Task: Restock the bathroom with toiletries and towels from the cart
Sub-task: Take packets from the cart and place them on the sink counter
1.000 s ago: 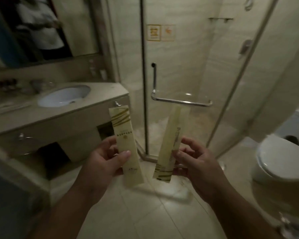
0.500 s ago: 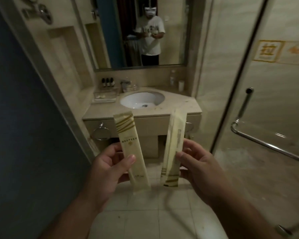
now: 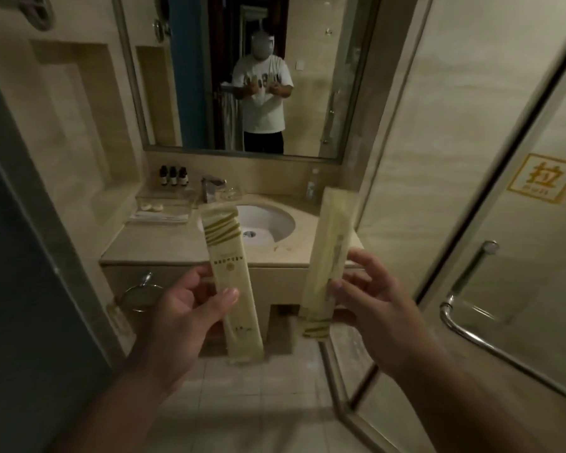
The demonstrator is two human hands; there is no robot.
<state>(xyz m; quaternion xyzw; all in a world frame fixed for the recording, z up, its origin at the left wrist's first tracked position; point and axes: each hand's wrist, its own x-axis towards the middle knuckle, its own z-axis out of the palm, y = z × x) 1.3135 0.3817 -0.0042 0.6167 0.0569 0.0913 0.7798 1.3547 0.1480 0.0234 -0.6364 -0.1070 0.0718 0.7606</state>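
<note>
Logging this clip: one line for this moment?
left hand: holds left packet | right hand: holds right packet | ahead: sink counter

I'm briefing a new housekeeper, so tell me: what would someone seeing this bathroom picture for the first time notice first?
Two long cream toiletry packets stand upright in the middle foreground: the left hand pinches the left packet, stripes at its top, and the right hand pinches the right packet, stripes at its bottom. Behind them, the mirror above the sink shows the person's reflection holding both up.
</note>
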